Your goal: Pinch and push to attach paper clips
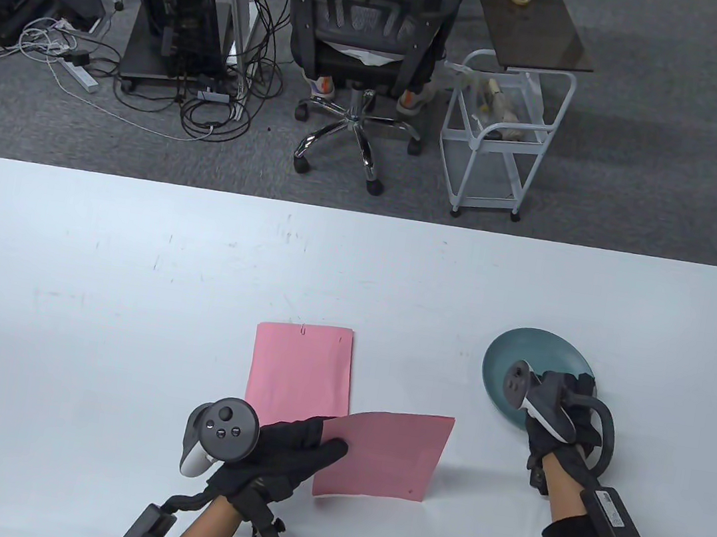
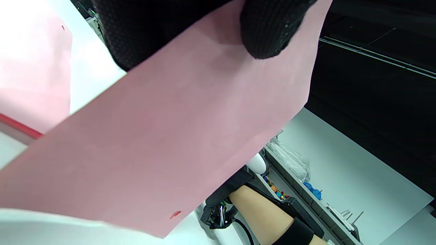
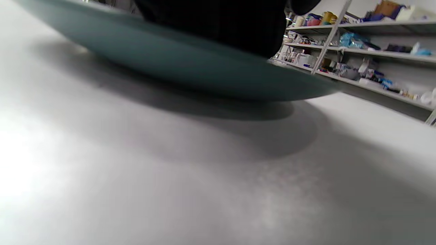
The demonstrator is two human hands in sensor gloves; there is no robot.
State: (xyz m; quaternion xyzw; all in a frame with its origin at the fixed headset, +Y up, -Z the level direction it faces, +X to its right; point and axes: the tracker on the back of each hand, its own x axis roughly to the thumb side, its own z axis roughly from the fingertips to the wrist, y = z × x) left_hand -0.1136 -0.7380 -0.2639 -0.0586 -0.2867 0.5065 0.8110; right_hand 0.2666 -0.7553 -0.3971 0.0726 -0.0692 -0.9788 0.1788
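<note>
A pink sheet (image 1: 302, 368) lies flat on the white table (image 1: 130, 261) with a paper clip (image 1: 303, 329) on its far edge. My left hand (image 1: 322, 441) holds a second pink sheet (image 1: 386, 455) by its left edge, lifted off the table; in the left wrist view this sheet (image 2: 170, 136) fills the frame with my thumb (image 2: 272, 30) on top. My right hand (image 1: 565, 397) reaches into a teal plate (image 1: 520, 360); its fingers are hidden behind the tracker. The right wrist view shows the plate's underside (image 3: 190, 71) from table level. What lies in the plate is hidden.
An office chair (image 1: 364, 47) and a white cart (image 1: 506, 136) stand on the floor beyond the table's far edge.
</note>
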